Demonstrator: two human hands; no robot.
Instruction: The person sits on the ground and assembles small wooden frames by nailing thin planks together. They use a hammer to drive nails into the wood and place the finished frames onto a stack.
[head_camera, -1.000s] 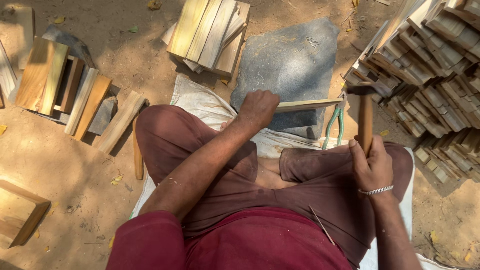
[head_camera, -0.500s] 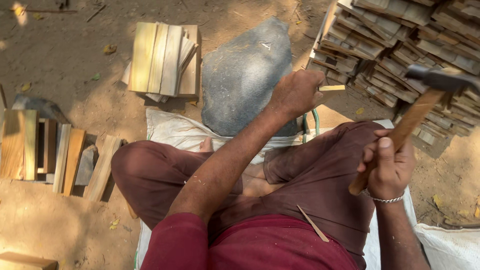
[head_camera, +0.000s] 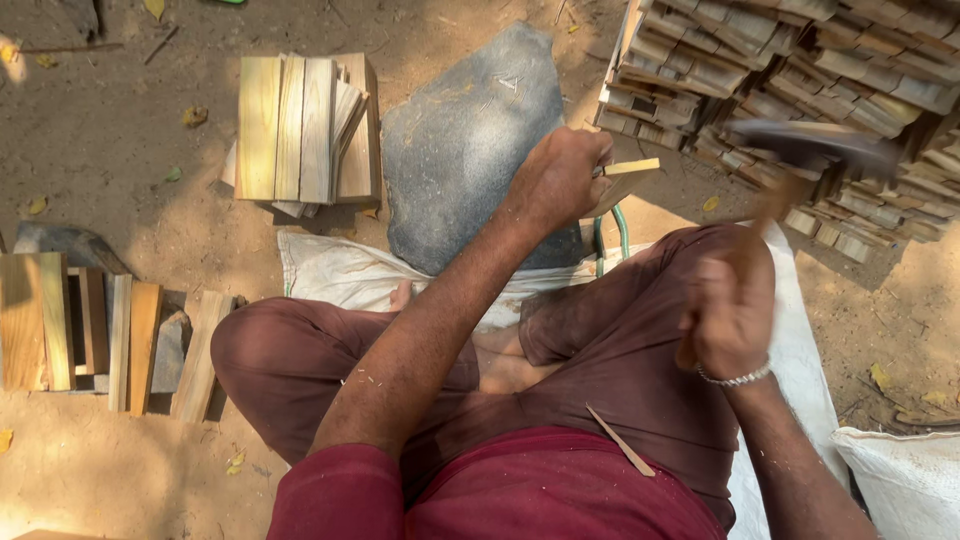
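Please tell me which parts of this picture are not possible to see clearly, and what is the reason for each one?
- Hammer, head view: smeared by motion blur, head shape unclear.
- Right hand, head view: blurred, grip on the handle unreadable.
- Left hand: its fingers hide how the wood strip is pinched.
- Stacked wood pieces: cut off by the top and right edges.

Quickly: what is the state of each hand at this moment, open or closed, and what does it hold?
Left hand: closed, holding a thin wood strip.
Right hand: closed on the hammer handle, blurred by motion.
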